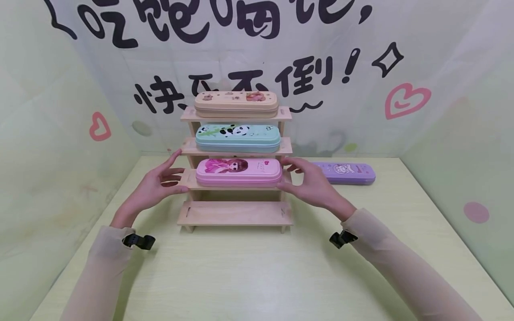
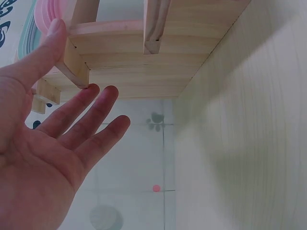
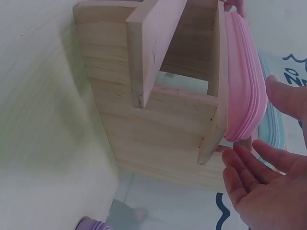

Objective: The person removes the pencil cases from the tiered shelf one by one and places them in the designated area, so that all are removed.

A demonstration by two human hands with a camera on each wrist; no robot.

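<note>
A pink pencil case point(image 1: 239, 173) with a doll picture lies on the second-lowest tier of a wooden stepped shelf point(image 1: 235, 213). At the shelf's left side is my left hand point(image 1: 151, 186), thumb by the tier's edge and fingers spread, holding nothing. In the left wrist view its palm shows and its fingertips are beside the wood. My right hand point(image 1: 311, 182) is at the right end of the pink case, fingers loosely bent. The right wrist view shows the thumb close to the case's zipped side point(image 3: 244, 81); whether it touches cannot be told.
A mint panda pencil case point(image 1: 238, 138) and a beige one point(image 1: 236, 104) lie on the upper tiers. Behind my right hand, a purple pencil case point(image 1: 349, 173) lies on the table point(image 1: 241, 276). A printed cloth point(image 1: 341, 125) hangs behind the shelf.
</note>
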